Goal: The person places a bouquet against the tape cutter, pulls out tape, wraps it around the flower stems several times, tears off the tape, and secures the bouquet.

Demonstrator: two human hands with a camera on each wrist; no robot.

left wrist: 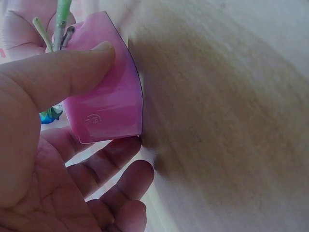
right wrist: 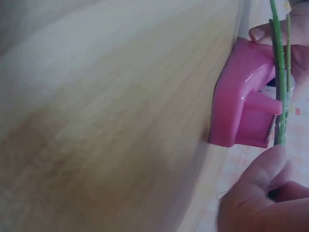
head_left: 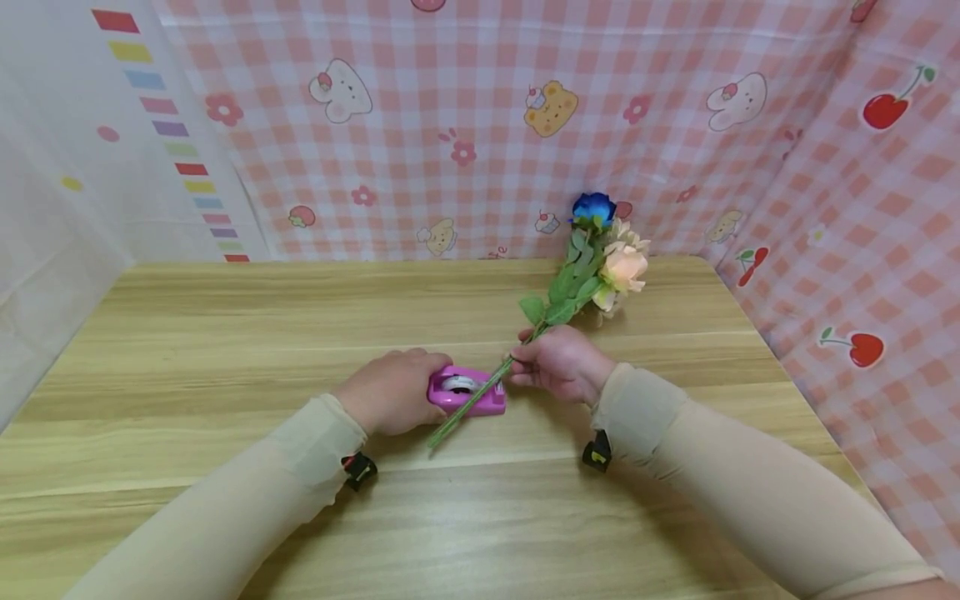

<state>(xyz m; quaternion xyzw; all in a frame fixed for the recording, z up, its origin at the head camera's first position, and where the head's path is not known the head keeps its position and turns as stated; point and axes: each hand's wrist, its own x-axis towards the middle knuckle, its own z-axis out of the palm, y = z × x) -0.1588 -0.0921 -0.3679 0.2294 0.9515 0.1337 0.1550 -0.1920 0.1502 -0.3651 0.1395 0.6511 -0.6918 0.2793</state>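
Observation:
A pink tape dispenser stands on the wooden table, a roll of tape inside it. My left hand grips its rear end; in the left wrist view the thumb lies along one side, with fingers at the back and far side. With my right hand I pinch the green stems of a flower bunch. The stems slant across the top of the dispenser, close by its toothed cutter. At their upper end are a blue rose, a pale peach rose and green leaves.
Behind the wooden table hangs a pink checked cloth with cartoon prints. Another cloth with cherries covers the right side, and a white one the left. The flower heads overlap the back cloth in the head view.

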